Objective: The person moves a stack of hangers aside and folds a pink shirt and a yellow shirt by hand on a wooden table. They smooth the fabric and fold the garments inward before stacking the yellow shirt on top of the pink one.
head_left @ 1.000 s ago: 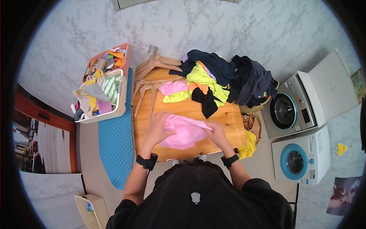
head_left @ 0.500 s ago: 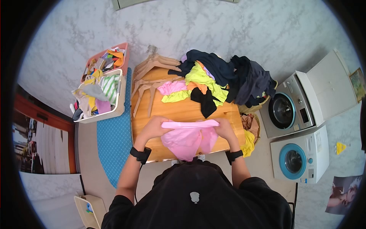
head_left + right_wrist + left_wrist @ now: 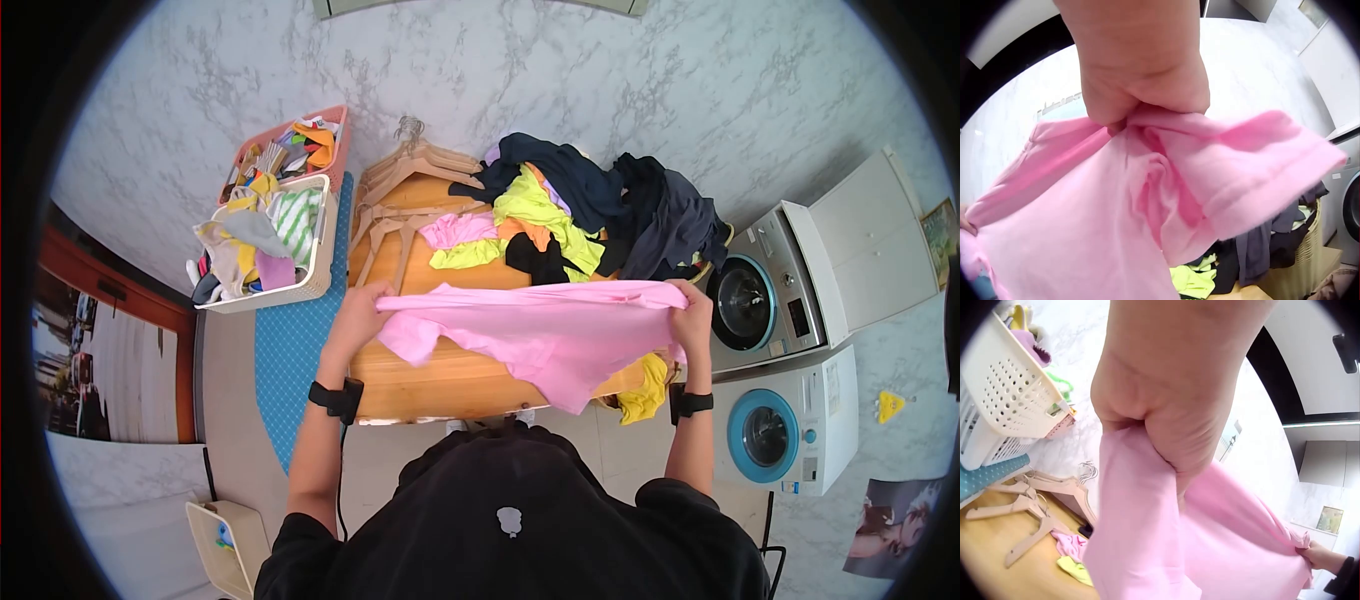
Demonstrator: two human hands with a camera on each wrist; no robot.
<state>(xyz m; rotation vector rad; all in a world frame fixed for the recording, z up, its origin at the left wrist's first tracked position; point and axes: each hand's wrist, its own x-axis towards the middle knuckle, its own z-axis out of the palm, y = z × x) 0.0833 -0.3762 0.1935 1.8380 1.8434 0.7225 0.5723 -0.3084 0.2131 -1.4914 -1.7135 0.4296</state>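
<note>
A pink short-sleeved shirt (image 3: 540,325) is stretched wide between both hands over the wooden table (image 3: 430,385). My left hand (image 3: 359,318) grips one end of it; in the left wrist view the cloth (image 3: 1141,506) hangs down from under that hand's curled fingers. At the opposite end my right hand (image 3: 691,320) pinches the shirt, with a sleeve (image 3: 1266,169) draping off beside it in the right wrist view. The top edge runs nearly straight from hand to hand, and the lower part hangs loose toward the body. Both hands' fingertips are mostly hidden in the wrist views.
Wooden hangers (image 3: 415,170) lie at the table's back left. Heaped dark and bright clothes (image 3: 570,190) cover the back right. Laundry baskets (image 3: 320,270) stand left on a blue ironing board (image 3: 290,370). Two washing machines (image 3: 790,415) are at right, near a yellow garment (image 3: 645,390).
The hands were close together with the pink shirt bunched between them; they have moved apart to left and right and slightly up, pulling the shirt out wide.
</note>
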